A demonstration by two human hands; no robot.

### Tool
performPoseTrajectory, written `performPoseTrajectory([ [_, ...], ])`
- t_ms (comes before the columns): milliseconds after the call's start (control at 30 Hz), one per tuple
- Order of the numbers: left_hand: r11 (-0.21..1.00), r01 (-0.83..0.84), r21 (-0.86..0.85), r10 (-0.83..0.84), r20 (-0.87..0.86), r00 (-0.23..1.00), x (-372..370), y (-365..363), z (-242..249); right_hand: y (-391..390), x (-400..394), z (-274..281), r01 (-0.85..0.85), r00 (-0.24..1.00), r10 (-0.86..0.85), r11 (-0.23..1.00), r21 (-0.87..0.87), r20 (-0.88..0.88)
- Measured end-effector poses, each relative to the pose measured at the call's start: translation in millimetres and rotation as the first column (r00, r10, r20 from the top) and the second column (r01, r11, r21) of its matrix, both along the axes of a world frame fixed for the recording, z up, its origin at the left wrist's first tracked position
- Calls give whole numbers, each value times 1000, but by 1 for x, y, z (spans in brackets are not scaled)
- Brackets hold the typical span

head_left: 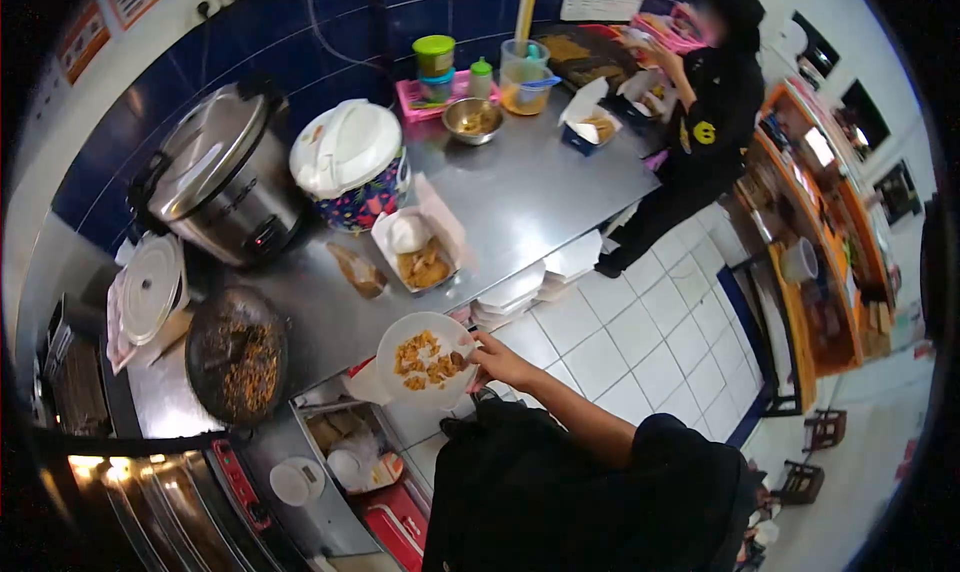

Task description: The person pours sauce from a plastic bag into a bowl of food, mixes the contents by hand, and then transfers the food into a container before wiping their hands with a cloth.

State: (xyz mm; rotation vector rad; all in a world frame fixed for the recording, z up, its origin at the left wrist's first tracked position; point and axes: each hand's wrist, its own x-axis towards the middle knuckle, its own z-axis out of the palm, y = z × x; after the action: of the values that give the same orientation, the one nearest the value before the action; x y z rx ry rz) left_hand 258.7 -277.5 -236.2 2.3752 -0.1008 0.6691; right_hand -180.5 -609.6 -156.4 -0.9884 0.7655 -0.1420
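My right hand is closed on the rim of a pale plate that bears small browned food pieces. The plate is in front of the counter's edge. My left hand does not show. Just beyond the plate, on the steel counter, an open paper box holds white rice and brown food. Beside that box lies a small clear bag with brown contents. A dark pan with food bits sits to the left.
A steel cooker and a white-lidded flowered pot stand along the wall. Farther back are a metal bowl, a jug and another box. A co-worker stands at the counter's far end.
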Motion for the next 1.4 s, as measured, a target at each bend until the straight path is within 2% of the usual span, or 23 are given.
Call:
performPoseTrajectory([
  [33,1000,20,-4,-20,-1,1000,4,-9,-2,-3,-5,2,9,999,-11,999,-38,-48],
  [200,995,96,-17,-96,-9,995,13,-58,-7,-32,-40,39,60,998,-60,998,0,-6],
  [367,994,106,-4,-106,-28,994,5,-77,-14,-66,-72,55,241,970,-241,970,30,6],
  [567,1000,-20,3,20,-53,998,-39,-68,-7,-140,-92,73,408,912,-409,912,-35,-31],
  [667,996,-91,10,91,-64,994,-66,-49,0,-186,-96,65,460,887,-462,881,-109,5],
  [733,992,-126,29,128,-71,989,-83,-24,7,-197,-88,81,505,862,-504,849,-155,48],
  [867,979,-200,35,202,-80,976,-115,21,19,-190,-68,94,585,805,-592,780,-223,40],
  [967,971,-238,24,239,-85,967,-131,44,26,-168,-60,83,647,759,-647,737,-194,75],
  [1100,962,-272,11,272,-113,956,-159,62,30,-146,-60,55,629,776,-628,759,-167,66],
  [1267,960,-280,28,281,-138,950,-186,70,46,-127,-57,63,631,774,-631,765,-127,48],
  [1400,963,-267,45,270,-157,950,-204,47,58,-144,-56,72,644,762,-646,753,-133,36],
])
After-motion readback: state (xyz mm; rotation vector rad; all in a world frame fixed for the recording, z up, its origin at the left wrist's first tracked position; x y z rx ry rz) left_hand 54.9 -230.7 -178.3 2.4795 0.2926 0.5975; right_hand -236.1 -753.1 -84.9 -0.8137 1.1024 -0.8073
